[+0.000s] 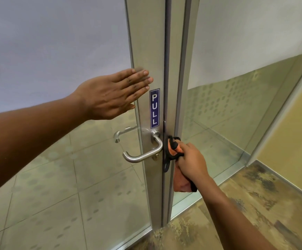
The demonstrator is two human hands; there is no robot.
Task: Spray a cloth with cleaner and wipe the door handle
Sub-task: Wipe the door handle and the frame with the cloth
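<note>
At door edge, right hand grips bunched orange cloth, pressed at the frame just right of the door handle. Left hand is flat, fingers straight and together, bracing the frame above the PULL sticker. No spray bottle in view. Advice: wrap cloth round the lever and wipe bend to tip while the brace steadies the door.
</note>
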